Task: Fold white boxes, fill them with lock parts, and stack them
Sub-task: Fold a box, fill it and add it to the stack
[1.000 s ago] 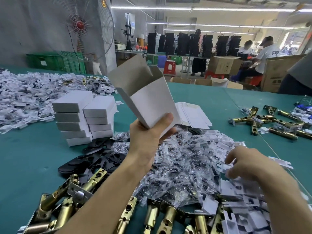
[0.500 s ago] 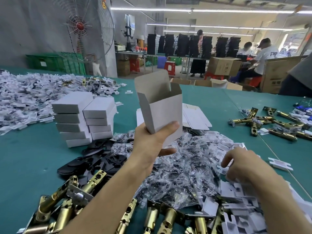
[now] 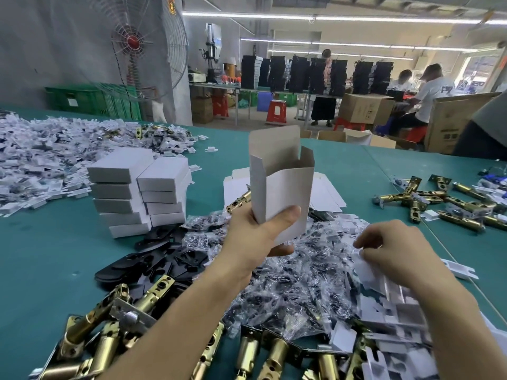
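Note:
My left hand (image 3: 259, 235) grips the bottom of an upright white box (image 3: 282, 187), whose top flaps stand open. My right hand (image 3: 389, 249) pinches a white plastic part (image 3: 366, 271) above a heap of such parts (image 3: 397, 325) at the lower right. Between my hands lies a pile of clear bags with black screws (image 3: 290, 275). Closed white boxes (image 3: 140, 187) stand in two stacks to the left. Flat unfolded boxes (image 3: 326, 193) lie behind the held box.
Brass latches (image 3: 263, 352) line the near edge and more brass latches (image 3: 439, 201) lie at the right. Black plates (image 3: 153, 259) sit by the stacks. A big heap of white parts (image 3: 41, 157) covers the far left of the green table (image 3: 41, 256). People work beyond.
My left hand turned the open box from a leftward tilt to upright and brought it nearer the middle. My right hand lifted a white part out of the heap.

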{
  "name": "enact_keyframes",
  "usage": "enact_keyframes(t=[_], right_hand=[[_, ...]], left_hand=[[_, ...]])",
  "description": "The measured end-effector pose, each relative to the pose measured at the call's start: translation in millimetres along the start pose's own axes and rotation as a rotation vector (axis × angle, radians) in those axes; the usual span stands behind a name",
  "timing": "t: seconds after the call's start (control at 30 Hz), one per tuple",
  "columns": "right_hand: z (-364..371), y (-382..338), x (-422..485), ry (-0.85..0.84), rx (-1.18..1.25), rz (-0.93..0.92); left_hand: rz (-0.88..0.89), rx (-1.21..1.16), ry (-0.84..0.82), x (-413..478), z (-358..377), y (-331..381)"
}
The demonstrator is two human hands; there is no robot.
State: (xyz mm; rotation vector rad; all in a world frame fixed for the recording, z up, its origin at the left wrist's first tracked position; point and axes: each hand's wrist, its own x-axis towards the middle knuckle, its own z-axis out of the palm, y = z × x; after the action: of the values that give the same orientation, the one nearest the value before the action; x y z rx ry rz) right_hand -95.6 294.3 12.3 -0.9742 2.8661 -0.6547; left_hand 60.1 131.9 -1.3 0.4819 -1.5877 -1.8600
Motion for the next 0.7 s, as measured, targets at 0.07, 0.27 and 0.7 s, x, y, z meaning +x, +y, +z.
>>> enact_keyframes(t=[0.07, 0.27, 0.7], right_hand=[[-0.9, -1.7, -0.8, 0.028, 0.059, -0.047], [2.7, -9.4, 0.5, 0.161, 0.311, -0.141], [10.0, 4.8, 5.9, 0.138, 0.148, 0.049]], left_hand=[[-0.009, 0.032, -0.013, 0.7, -0.7, -2.4], [-0.016, 0.051, 0.006, 3.7, -3.0, -6.2], [-0.018, 0.028, 0.016, 6.6, -5.1, -9.0]])
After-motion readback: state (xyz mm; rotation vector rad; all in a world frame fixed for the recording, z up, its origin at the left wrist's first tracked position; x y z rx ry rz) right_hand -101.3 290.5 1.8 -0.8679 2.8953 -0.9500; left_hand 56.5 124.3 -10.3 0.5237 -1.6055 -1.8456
